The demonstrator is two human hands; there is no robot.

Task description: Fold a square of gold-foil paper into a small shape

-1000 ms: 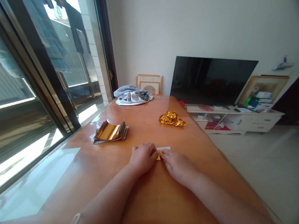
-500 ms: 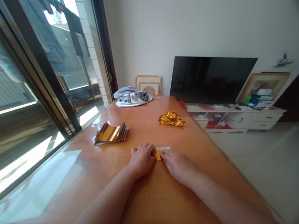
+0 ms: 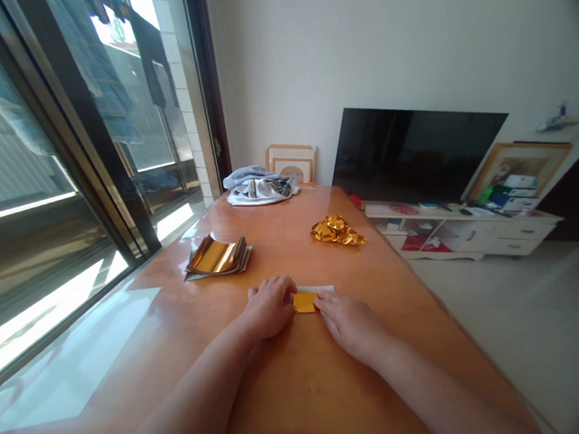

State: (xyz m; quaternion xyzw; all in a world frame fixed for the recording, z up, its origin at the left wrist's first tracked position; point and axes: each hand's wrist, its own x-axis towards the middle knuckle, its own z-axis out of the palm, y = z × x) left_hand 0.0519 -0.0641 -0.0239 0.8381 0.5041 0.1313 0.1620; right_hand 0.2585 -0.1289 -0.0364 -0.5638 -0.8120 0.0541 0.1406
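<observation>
A folded sheet of gold foil paper (image 3: 305, 302) lies flat on the table, with a pale grey strip along its far edge. At its left end is my left hand (image 3: 270, 307), fingers bent and the thumb apart from the index finger; the fingertips touch or nearly touch the paper. My right hand (image 3: 350, 322) rests palm down with its outstretched fingertips on the paper's right part, covering that end. Ahead to the left lies a curled stack of gold foil sheets (image 3: 216, 257). Crumpled gold foil (image 3: 337, 230) sits ahead to the right.
The glossy brown wooden table (image 3: 283, 391) stretches away from me. Grey-blue cloth (image 3: 257, 186) is heaped at its far end. A glass sliding door (image 3: 86, 126) runs along the left. On the right stand a television (image 3: 415, 157) and a low white cabinet (image 3: 501, 235).
My left hand has slid left along the foil paper, so more of the gold surface shows between the hands. The right hand remains on the paper. The view has shifted slightly.
</observation>
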